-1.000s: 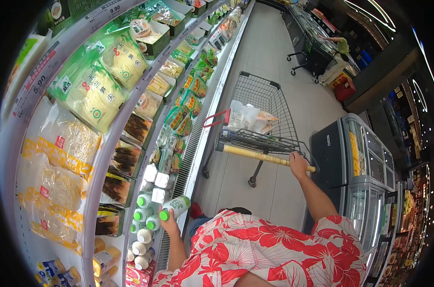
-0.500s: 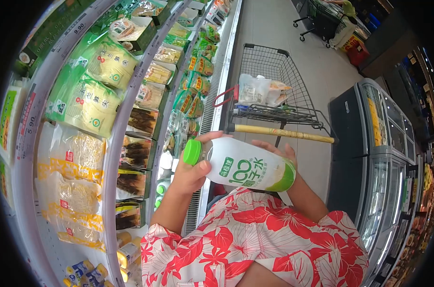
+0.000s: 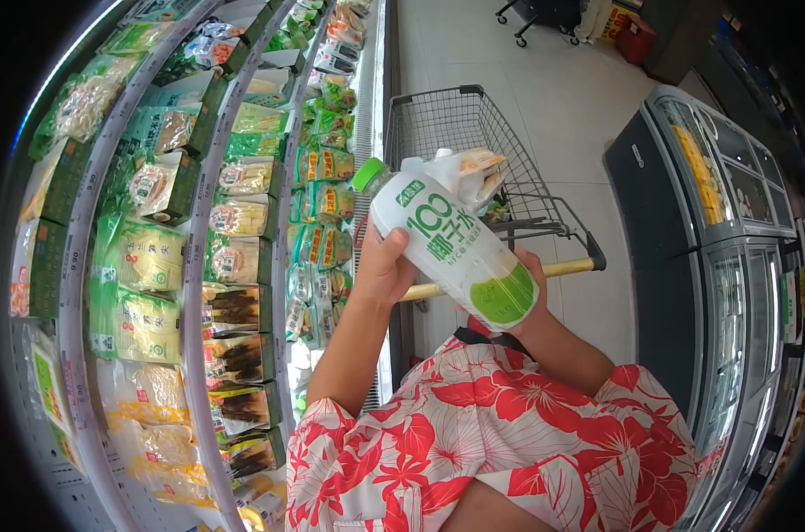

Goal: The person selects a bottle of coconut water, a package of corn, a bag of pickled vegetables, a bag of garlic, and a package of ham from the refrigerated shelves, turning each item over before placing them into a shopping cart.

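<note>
A large white bottle of coconut water with a green cap and green printing is held in front of my chest, tilted with the cap up and to the left. My left hand grips its upper part, the thumb lying across the front. Around the lower end, my right hand holds it from the side; most of those fingers are hidden behind the bottle. Just beyond it stands a wire shopping cart with a yellowish handle bar. Plastic-wrapped goods lie inside the cart, partly covered by the bottle.
Refrigerated shelves on the left carry packed vegetables, bagged noodle-like goods and boxed items. A dark freezer cabinet with glass lids runs along the right. Farther up the aisle are another cart and a red box.
The bottle has turned from nearly level to a steeper slant, cap end higher. My view has shifted, so the shelves and cart appear moved. Both hands keep hold of the bottle.
</note>
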A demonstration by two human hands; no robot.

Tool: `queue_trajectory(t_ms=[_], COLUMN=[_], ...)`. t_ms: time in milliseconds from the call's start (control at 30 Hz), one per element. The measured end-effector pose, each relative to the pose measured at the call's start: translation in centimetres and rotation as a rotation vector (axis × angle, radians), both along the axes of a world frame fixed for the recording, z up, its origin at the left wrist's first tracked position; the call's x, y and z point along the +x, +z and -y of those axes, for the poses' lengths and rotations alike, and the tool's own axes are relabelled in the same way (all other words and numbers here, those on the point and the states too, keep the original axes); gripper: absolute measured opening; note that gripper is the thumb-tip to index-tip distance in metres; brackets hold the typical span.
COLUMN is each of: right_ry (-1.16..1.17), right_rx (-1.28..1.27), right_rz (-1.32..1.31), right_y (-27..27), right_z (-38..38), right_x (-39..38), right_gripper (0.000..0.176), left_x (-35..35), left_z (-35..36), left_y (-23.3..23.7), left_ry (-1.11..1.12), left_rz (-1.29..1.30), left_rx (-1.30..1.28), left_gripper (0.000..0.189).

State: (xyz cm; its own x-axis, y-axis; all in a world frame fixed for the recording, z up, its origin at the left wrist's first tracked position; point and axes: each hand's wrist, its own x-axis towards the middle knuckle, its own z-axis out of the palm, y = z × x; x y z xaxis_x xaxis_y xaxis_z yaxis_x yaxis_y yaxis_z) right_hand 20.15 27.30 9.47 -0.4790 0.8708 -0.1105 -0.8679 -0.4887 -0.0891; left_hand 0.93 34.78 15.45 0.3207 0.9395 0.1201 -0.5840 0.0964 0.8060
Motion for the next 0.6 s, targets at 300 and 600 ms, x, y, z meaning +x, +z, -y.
queue_trajectory(t_ms=[300, 600], right_ry=[-0.017, -0.481], right_rx=[0.382, 1.124], right_rz=[0.236, 1.255], right_y=[4.0, 0.3], right_z=[-2.2, -4.6], right_x=[1.0, 1.4], right_gripper=[0.099, 0.082], left_x=[5.7, 5.9], left_z=[-4.9, -7.7], left_y=[2.0, 4.0], left_ry=[-0.087, -0.215], left_rz=[0.389, 0.388], left_rx=[-0.227, -0.097], left_gripper=[0.091, 0.091])
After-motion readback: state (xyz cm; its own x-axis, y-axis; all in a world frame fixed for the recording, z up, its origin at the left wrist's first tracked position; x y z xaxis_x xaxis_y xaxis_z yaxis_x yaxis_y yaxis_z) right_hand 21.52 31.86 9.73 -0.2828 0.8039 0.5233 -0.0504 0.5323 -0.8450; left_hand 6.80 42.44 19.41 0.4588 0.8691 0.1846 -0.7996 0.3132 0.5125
